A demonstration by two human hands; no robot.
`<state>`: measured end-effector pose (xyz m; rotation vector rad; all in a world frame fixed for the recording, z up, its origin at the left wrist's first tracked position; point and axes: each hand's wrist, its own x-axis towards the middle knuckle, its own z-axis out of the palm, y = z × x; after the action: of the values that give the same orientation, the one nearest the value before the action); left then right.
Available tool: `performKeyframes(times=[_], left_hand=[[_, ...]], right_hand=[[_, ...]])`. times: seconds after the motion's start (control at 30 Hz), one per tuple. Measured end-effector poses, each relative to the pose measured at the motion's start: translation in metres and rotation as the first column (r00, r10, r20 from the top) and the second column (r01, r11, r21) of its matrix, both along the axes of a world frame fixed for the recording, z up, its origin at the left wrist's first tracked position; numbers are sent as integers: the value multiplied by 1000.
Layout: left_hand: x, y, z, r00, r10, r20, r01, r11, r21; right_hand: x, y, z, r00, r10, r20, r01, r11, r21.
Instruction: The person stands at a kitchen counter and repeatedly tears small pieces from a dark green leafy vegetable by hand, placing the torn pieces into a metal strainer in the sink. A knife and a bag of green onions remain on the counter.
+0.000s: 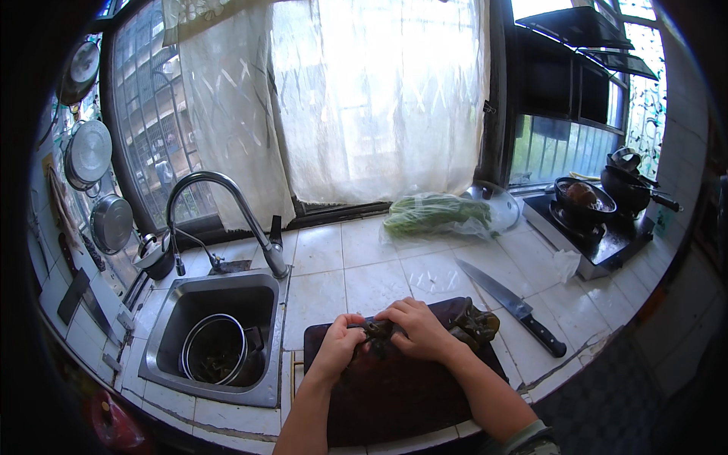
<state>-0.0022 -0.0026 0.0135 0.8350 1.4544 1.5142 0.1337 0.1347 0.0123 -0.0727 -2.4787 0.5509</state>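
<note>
Over the upper half of a dark cutting board (398,398), my left hand (341,344) and my right hand (418,331) both hold a dark, wet, leafy-looking piece of food (377,330) between their fingers. Its exact kind I cannot tell. A pile of similar dark food (475,324) lies at the board's upper right corner, beside my right wrist. Right of the board, a kitchen knife (500,293) with a black handle lies on the white tiles, its tip pointing away to the upper left.
A metal sink (276,341) at left holds a pot (244,355) with dark pieces, below a curved faucet (213,175). Bagged green vegetables (438,216) lie by the window. At right stands a stove (608,250) with a pan (606,211). Knives (85,296) hang at far left.
</note>
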Motion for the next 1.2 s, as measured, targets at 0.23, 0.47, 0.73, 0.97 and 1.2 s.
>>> performKeyframes(times=[0.23,0.47,0.73,0.97,1.2], left_hand=[[6,7,-8,994,-15,-112,22,998,62],[1,3,-6,990,-12,-139,26,995,95],[-9,0,-3,997,-49,-52,55,992,113],[-5,-2,3,998,-56,21,52,987,150],[-8,-8,10,997,-64,43,60,994,93]], right_hand=[[-7,-22,3,994,108,-9,-108,977,-184],[0,-25,8,983,115,140,-68,951,-302],[3,-17,14,942,144,303,-2,905,-426],[0,-9,6,992,97,-80,-125,775,-620],[3,-2,9,993,69,-93,-114,720,-685]])
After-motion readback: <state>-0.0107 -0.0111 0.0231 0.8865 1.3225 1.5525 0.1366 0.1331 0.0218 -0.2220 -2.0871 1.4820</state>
